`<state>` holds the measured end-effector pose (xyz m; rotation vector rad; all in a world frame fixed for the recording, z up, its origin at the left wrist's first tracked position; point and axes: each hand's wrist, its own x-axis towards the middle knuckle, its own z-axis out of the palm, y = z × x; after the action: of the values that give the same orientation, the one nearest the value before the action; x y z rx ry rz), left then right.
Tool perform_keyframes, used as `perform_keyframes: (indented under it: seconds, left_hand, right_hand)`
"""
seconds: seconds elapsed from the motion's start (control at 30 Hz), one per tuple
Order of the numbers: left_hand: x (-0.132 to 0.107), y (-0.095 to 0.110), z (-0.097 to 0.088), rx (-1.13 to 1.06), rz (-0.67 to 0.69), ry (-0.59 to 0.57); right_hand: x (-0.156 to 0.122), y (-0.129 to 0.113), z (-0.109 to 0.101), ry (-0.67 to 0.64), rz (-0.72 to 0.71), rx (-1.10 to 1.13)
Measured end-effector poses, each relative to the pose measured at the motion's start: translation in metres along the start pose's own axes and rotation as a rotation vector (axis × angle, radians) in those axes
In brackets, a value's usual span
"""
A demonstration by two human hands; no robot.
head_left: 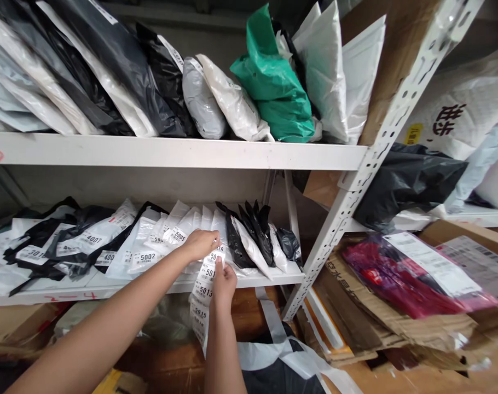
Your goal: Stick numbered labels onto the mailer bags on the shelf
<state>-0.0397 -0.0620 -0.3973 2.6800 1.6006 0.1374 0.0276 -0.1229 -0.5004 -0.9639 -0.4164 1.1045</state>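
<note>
Label strip: a long paper strip of numbered stickers (201, 291) is hanging down in front of the lower shelf (265, 280); its long axis is running nearly upright, leaning slightly left toward the bottom, and numbers such as 5013 and 5015 are showing.
Left hand: the left hand (200, 243) is reaching in from the lower left and its grip is pinching together on the top end of the strip, right against the row of white parcels (191, 221).
Right hand: the right hand (224, 283) is coming up from below, its grip closing on the strip's right edge just under the left hand; whether it is peeling a sticker cannot be told.
Relation: the two hands are sitting one above the other on the same strip, the left higher and touching the parcels, the right lower and nearer the loose length, which is trailing below both.
Neighbours: a parcel marked 5002 (144, 257) is lying left of the hands, black parcels (253, 230) right of them.
Surroundings: the upper shelf (171, 152) is carrying more bags, a green bag (279, 93) among them; flattened cardboard (397, 328) is lying well to the right.
</note>
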Motion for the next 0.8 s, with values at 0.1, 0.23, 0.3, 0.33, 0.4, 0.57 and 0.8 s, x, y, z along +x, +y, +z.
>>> perform_keyframes:
  seconds: [0.1, 0.23, 0.3, 0.33, 0.4, 0.57, 0.8]
  left_hand:
    - [0.002, 0.002, 0.002, 0.049, 0.020, -0.002]
    - [0.002, 0.001, -0.005, 0.042, 0.031, -0.035]
    - [0.002, -0.002, -0.011, -0.065, 0.028, -0.107]
    - [0.002, -0.004, -0.013, -0.131, 0.033, -0.150]
    - [0.002, -0.009, -0.015, -0.230, 0.042, -0.216]
    - [0.004, -0.017, -0.005, -0.206, 0.027, -0.134]
    - [0.005, -0.011, -0.001, -0.084, 0.057, -0.060]
  right_hand:
    - [-0.002, 0.000, -0.001, 0.041, 0.013, 0.008]
    - [-0.004, 0.003, -0.007, -0.018, 0.008, 0.063]
    - [-0.004, 0.004, -0.010, -0.046, -0.039, 0.052]
    - [-0.004, 0.005, -0.010, -0.045, -0.069, 0.021]
    - [-0.002, 0.004, -0.009, -0.030, -0.115, -0.058]
    - [0.005, -0.003, -0.002, 0.025, -0.115, -0.159]
    - [0.001, -0.007, -0.007, -0.148, -0.019, -0.056]
